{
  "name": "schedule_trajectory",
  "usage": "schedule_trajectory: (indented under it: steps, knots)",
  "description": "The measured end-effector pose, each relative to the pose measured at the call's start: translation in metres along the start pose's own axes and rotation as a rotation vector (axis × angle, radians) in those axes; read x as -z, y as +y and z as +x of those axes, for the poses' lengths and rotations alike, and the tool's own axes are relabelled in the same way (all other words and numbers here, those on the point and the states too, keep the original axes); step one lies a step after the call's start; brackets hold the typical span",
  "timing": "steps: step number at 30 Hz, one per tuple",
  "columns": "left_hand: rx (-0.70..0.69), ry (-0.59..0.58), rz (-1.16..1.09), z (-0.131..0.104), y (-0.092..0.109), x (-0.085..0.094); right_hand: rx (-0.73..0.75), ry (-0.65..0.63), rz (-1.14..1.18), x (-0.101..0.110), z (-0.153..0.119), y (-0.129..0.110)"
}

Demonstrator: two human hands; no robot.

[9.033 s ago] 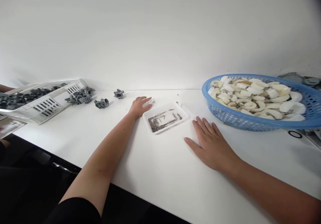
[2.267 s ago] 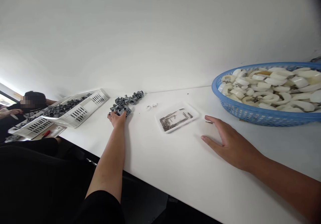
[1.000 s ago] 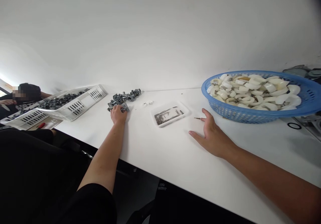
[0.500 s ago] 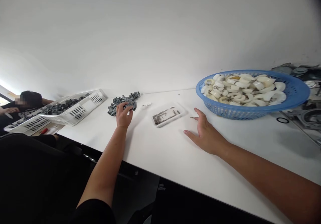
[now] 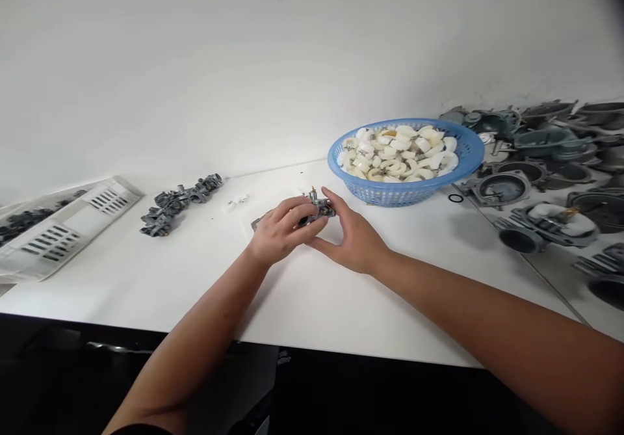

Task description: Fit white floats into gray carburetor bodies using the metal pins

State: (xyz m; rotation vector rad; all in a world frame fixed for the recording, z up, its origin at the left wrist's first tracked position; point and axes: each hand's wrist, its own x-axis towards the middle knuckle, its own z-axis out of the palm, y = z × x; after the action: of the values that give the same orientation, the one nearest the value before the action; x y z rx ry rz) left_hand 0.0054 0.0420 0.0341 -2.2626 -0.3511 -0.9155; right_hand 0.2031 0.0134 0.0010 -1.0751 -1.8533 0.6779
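Note:
A small grey metal carburetor body [image 5: 319,210] with a brass-coloured fitting on top is held between my hands over the table. My left hand [image 5: 283,230] grips it from the left, fingers bent over its top. My right hand [image 5: 353,237] closes on its right side, index finger and thumb curved around it; whether a small pin is also in those fingers is hidden. Behind my left hand, the shallow white tray [image 5: 247,219] is mostly covered. A pile of similar grey metal parts [image 5: 178,202] lies to the left, with tiny white pieces [image 5: 237,201] beside it.
A blue basket [image 5: 390,193] full of white plastic floats [image 5: 400,152] stands back right. A black O-ring [image 5: 455,198] lies beside it. Grey metal housings [image 5: 504,188] crowd the right side. The white crate [image 5: 53,240] with dark parts sits at far left.
My left hand has brought a grey part from the pile rightward to my right hand, and both now meet on it. The view has turned right, showing more housings; the other person is out of view.

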Motion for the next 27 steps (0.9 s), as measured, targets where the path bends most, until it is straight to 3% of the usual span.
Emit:
schedule_trajectory:
  steps: [3,8,14,21,27]
  knots:
    - [0.000,0.019,0.007,-0.003,0.008,-0.008,0.004,0.049,0.010,0.004,0.003,0.003]
    - [0.043,0.008,-0.036,-0.018,0.013,-0.007,-0.019,-0.016,-0.009,0.007,0.004,0.005]
    - [0.104,-0.055,-0.136,-0.014,0.015,-0.006,0.148,-0.010,-0.056,0.012,0.008,0.008]
    - [0.175,-0.161,-0.191,-0.020,0.018,-0.011,-0.034,-0.115,-0.191,0.014,0.011,0.008]
    - [0.265,-0.279,-0.268,-0.020,0.020,-0.009,0.051,-0.075,-0.247,0.018,0.015,0.015]
